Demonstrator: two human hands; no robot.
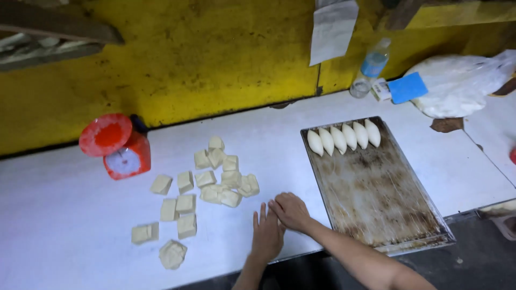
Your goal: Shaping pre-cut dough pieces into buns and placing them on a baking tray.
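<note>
The left hand (267, 236) lies flat, palm down, on the white worktop (64, 215), its fingers (262, 216) straight, close together and pointing away from the person toward the wall. The right hand (291, 211) sits just beside it, touching at the fingertips, with its fingers (277, 206) curled down and pointing left across the left hand's tips; whether any dough is under either hand cannot be told, and neither hand visibly grips anything. Both forearms come in from the lower edge, the right one crossing the near corner of the tray (376, 198). Just left of the hands and a little farther off lies a loose cluster of cut dough pieces (215, 180), pale, blocky and roughly square, lying flat with no common direction; they scatter from near the hands out to the left, and one rounder, crumpled lump (172, 254) lies nearest the front edge. To the right of the hands the dark, stained metal tray lies with its long axis running away from the person, slightly slanted to the left. At its far end five shaped rolls (344, 138) lie side by side in a row, touching, each an elongated oval whose long axis runs along the tray's length, tapered ends pointing toward and away from the wall. Beyond the dough pieces, at the left, a red scale (124, 156) stands against the yellow wall (204, 59). At the far right a plastic bottle (371, 67), a blue scraper (407, 87) and a white bag (457, 86) rest near the wall.
</note>
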